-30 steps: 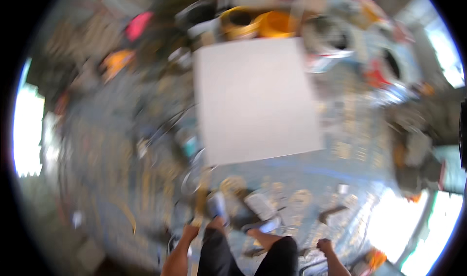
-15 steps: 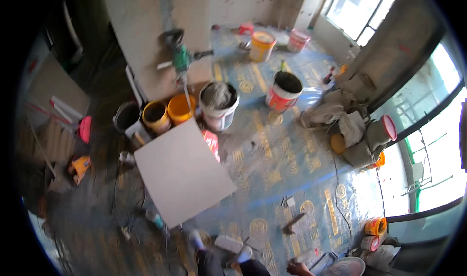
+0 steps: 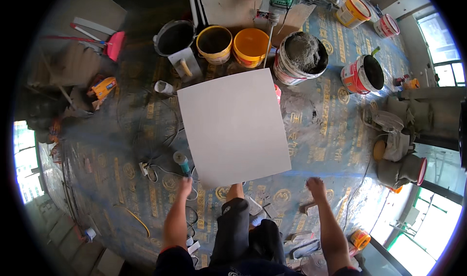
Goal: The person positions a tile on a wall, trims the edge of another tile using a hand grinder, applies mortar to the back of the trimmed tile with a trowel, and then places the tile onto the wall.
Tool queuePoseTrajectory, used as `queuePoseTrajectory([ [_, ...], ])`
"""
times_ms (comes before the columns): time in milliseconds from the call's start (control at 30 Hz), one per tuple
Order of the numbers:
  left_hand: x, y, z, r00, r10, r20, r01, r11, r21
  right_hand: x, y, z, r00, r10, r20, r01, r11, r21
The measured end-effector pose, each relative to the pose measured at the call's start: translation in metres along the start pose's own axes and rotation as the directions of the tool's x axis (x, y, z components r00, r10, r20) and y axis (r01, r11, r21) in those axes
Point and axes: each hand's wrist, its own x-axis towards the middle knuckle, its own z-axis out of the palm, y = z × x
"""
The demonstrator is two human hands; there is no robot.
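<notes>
While I stand over the big white tile (image 3: 233,126), which lies flat on the blue printed floor sheet (image 3: 121,174), my left hand (image 3: 185,182) hangs just off the tile's near left corner, right beside a small teal-handled tool (image 3: 182,161) that sits on the sheet; whether my fingers touch it I cannot tell, and they look loosely curled rather than clamped. My right hand (image 3: 316,184) hovers just past the tile's near right corner, holding nothing, fingers loosely together. Beyond the tile's far edge stand a yellow bucket (image 3: 214,43), an orange bucket (image 3: 250,46) and a white bucket full of grey mortar (image 3: 300,57). A notched trowel (image 3: 185,66) lies off the tile's far left corner.
</notes>
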Motion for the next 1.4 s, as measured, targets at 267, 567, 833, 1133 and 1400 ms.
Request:
queuePoseTrajectory([
  [267, 0.218, 0.073, -0.022, 0.995, -0.091, -0.042, 0.051, 0.822, -0.568, 0.213, -0.109, 0.118, 0.970, -0.234, -0.067, 0.176, 0.866, -0.467],
  [567, 0.236, 0.093, -0.034, 0.945, -0.124, 0.304, 0.315, 0.086, -0.945, 0.241, -0.157, 0.163, 0.925, 0.294, 0.241, -0.339, 0.925, 0.171],
  [833, 0.078, 0.229, -0.085, 0.997, -0.058, 0.052, 0.056, 0.074, -0.996, 0.178, -0.058, 0.038, 0.821, 0.571, 0.002, -0.407, 0.582, 0.704],
  [1133, -0.094, 0.279, -0.084, 0.910, 0.064, -0.410, -0.407, -0.054, -0.912, 0.054, 0.042, -0.154, 0.938, -0.169, 0.304, -0.285, 0.128, 0.950],
  [1400, -0.240, 0.481, -0.077, 0.875, 0.258, -0.409, -0.401, -0.087, -0.912, -0.032, 0.088, -0.314, 0.820, 0.091, 0.565, -0.572, 0.178, 0.801],
])
